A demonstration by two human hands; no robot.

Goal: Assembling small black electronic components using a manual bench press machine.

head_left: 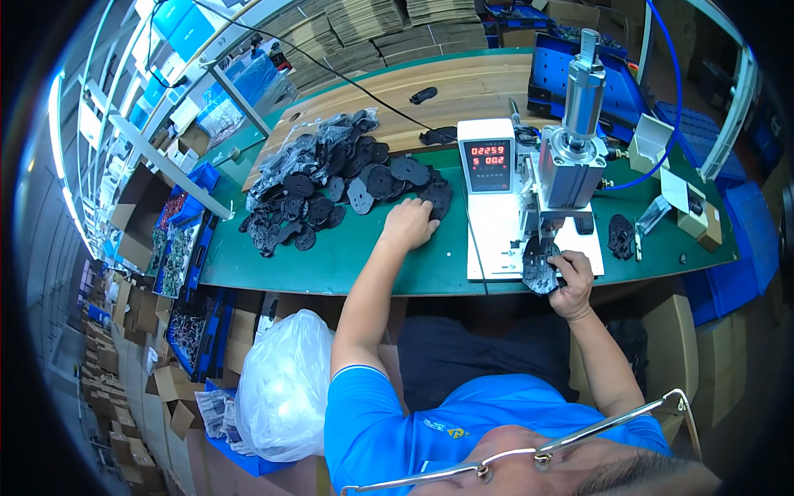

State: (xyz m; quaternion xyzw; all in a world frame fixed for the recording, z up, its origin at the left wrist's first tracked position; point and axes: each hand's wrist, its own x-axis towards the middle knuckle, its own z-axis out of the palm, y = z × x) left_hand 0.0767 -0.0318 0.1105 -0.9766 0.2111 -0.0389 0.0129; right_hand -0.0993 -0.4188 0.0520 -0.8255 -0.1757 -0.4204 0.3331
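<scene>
Containers: blue tray (198, 250) at left, small red and pale green parts in it; lower blue bin (220, 331), tangle of small dark parts. Translucent plastic bag (285, 388) bulges beside the person, contents unclear. Blue crate (548, 74) stands at the table's back right. Small white carton (649, 142) sits open right of the press; inside not readable.

Surface: green mat (331, 274), wood-grain board (480, 87) toward the back. Room is a workshop; flattened cardboard stacks (413, 33) behind the table, more cardboard boxes (174, 388) on the floor at left.

Bench-top press (575, 169) on a white base, control box (488, 157) with lit red digits beside it. Black plastic plate (540, 269) lies under the press head, its near end overhanging the base's front edge; right hand (572, 283) pinches its right side, thumb and fingers closed on it. Press head hides its far end.

Left hand (411, 223) at the right end of the loose plate pile (364, 178), fingers curled; can't tell if it grips one. Another black part (620, 236) lies right of the press. Black cable (331, 68) crosses above the board; eyeglasses (538, 455) cover part of the blue shirt (504, 409).
</scene>
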